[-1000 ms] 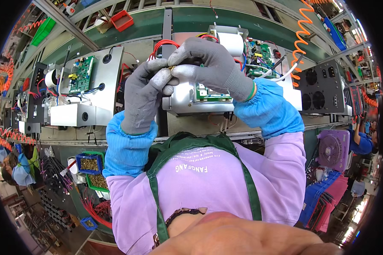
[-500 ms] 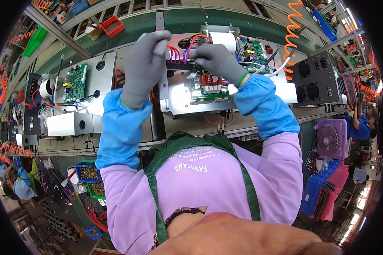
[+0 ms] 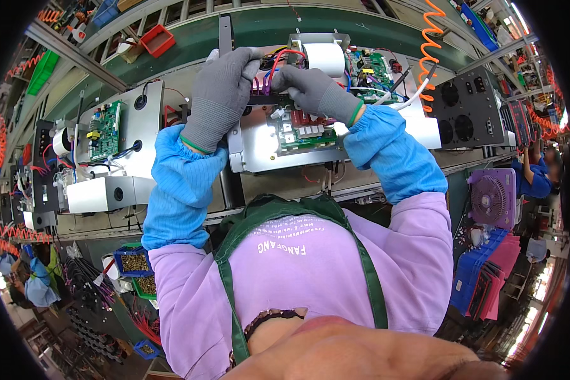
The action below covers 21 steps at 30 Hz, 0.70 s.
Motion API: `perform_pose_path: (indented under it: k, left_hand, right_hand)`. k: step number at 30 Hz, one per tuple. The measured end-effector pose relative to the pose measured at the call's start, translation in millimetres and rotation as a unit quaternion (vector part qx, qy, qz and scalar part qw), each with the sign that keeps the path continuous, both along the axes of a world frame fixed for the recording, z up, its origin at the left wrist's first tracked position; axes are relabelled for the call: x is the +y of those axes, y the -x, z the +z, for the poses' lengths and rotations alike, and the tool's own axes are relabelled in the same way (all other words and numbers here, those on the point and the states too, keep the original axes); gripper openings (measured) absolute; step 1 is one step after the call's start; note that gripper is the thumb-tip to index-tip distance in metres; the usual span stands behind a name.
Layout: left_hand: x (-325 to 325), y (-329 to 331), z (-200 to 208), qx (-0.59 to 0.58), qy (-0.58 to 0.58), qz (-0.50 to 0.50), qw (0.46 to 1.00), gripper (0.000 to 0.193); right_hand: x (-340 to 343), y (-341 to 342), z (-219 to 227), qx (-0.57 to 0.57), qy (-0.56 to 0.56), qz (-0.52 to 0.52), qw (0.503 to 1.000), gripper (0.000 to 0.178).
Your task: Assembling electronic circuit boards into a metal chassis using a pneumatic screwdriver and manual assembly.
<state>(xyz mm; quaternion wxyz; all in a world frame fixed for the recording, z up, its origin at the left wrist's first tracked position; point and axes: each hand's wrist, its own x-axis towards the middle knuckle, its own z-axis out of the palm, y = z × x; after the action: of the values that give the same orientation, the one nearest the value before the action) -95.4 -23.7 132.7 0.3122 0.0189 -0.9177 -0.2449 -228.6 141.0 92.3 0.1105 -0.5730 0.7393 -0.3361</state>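
Observation:
A silver metal chassis (image 3: 247, 152) lies before me, with a green circuit board (image 3: 326, 140) and a white cylinder (image 3: 326, 59) mounted on it. My left hand (image 3: 225, 92), in a grey glove, is closed beside the upright black panel (image 3: 225, 35) at the chassis's left end. Its fingertips reach toward the wires, and what they pinch is hidden. Close by on the right, my gloved right hand (image 3: 313, 92) has bent fingers closed at the purple-sleeved wires (image 3: 265, 82). Red wires (image 3: 284, 56) arch behind both hands.
Another silver chassis with a green board (image 3: 105, 130) stands to the left. A black fan-fitted housing (image 3: 468, 114) sits at right. An orange coiled hose (image 3: 425, 57) hangs nearby. Beyond the bench are a red bin (image 3: 158, 42) and a green belt. A purple fan (image 3: 491, 197) stands lower right.
My left hand has come down and to the right, closer to the wires, with its fingers curled further. The right hand stays by the wires. The whole view has shifted slightly.

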Motion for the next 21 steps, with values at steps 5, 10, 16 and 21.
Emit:
perform_pose_path:
  k: [5, 10, 16, 21]
  left_hand:
    - [6, -12, 5, 0.053, -0.115, 0.011, 0.992, 0.043]
    - [10, -22, 19, 0.033, -0.014, 0.036, 0.999, 0.075]
    - [12, -29, 25, -0.018, 0.084, 0.063, 0.994, 0.075]
    - [-26, -44, 12, 0.074, -0.125, 0.015, 0.989, 0.045]
  right_hand:
    - [5, -7, 29, 0.066, -0.011, -0.024, 0.997, 0.02]
    - [-14, -22, 73, -0.074, 0.175, 0.053, 0.98, 0.023]
    - [-18, -28, 80, -0.184, 0.07, 0.077, 0.977, 0.02]
    - [-17, -14, 68, -0.158, 0.118, -0.018, 0.98, 0.018]
